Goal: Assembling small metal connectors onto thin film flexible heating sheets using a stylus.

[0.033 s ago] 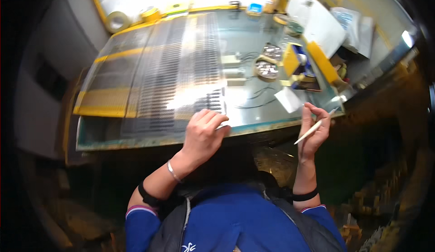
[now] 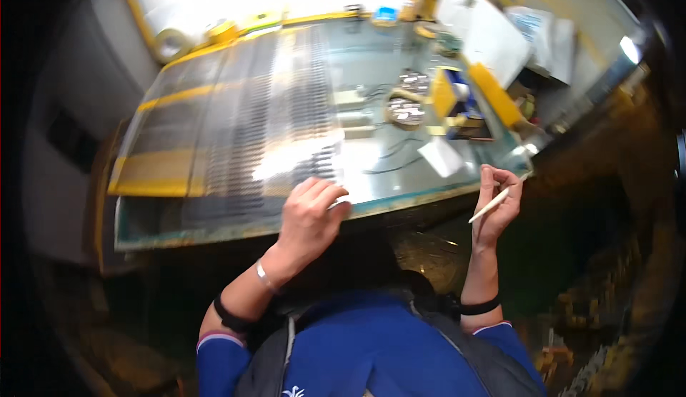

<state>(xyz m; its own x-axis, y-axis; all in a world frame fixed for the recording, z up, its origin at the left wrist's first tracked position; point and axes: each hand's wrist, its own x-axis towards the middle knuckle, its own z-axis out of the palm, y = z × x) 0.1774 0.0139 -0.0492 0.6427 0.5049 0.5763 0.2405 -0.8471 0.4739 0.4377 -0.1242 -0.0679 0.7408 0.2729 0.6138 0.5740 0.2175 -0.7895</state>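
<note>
My left hand (image 2: 311, 220) is at the front edge of the glass-topped bench, beside the near right corner of a ribbed, see-through sheet (image 2: 275, 129). Its fingers are curled toward the thumb, and a small pale bit shows at the fingertips, too blurred to name. My right hand (image 2: 496, 207) is raised near the bench's right front corner. It holds a slim white pen-like stick (image 2: 489, 205) slanting across the palm, its pointed end toward the lower left. Thumb and forefinger of that hand meet above the stick; whether they pinch anything is unclear.
Yellow strips (image 2: 153, 186) run along the sheet. Right of it lie pale blocks (image 2: 355, 118), dark thin wires (image 2: 393, 157), a round dish of shiny pieces (image 2: 406, 111), a white paper (image 2: 441, 156) and a yellow-and-blue box (image 2: 450, 93). Tape rolls (image 2: 171, 44) stand at the back left.
The bench and its things sit slightly further left in the picture. My left hand has shifted a little left and down; my right hand still holds the white stick.
</note>
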